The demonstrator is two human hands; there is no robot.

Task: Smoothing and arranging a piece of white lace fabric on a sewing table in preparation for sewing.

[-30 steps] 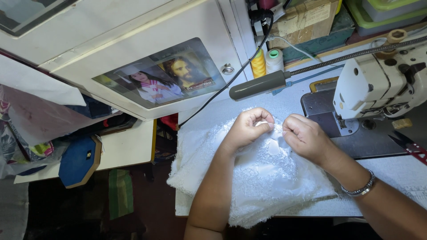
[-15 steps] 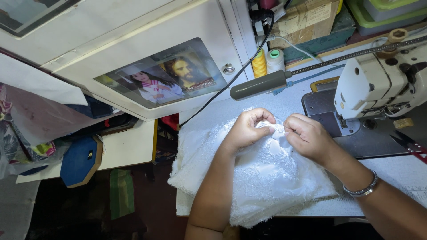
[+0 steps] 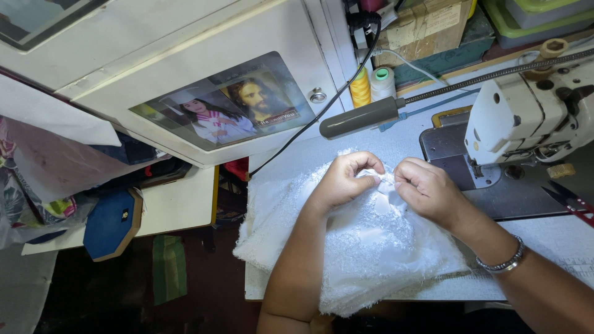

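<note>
A heap of white lace fabric [image 3: 365, 247] lies on the pale sewing table [image 3: 557, 235] in front of me. My left hand [image 3: 344, 179] is curled with its fingertips pinching a small fold of the fabric at the top of the heap. My right hand [image 3: 427, 188], with a metal bracelet on the wrist, pinches the same fold from the other side. The fingertips of both hands nearly touch. What lies between the fingertips is too small to tell.
A white sewing machine [image 3: 532, 117] stands at the right, its grey lamp [image 3: 362, 116] reaching left. Yellow and white thread spools [image 3: 371, 83] stand behind. Scissors [image 3: 572, 201] lie at the right edge. A white cabinet door [image 3: 204, 93] carries pictures. A blue hexagonal box [image 3: 111, 222] sits at left.
Both hands stay on the same fold of fabric; the fingers shift only slightly. The view has barely moved.
</note>
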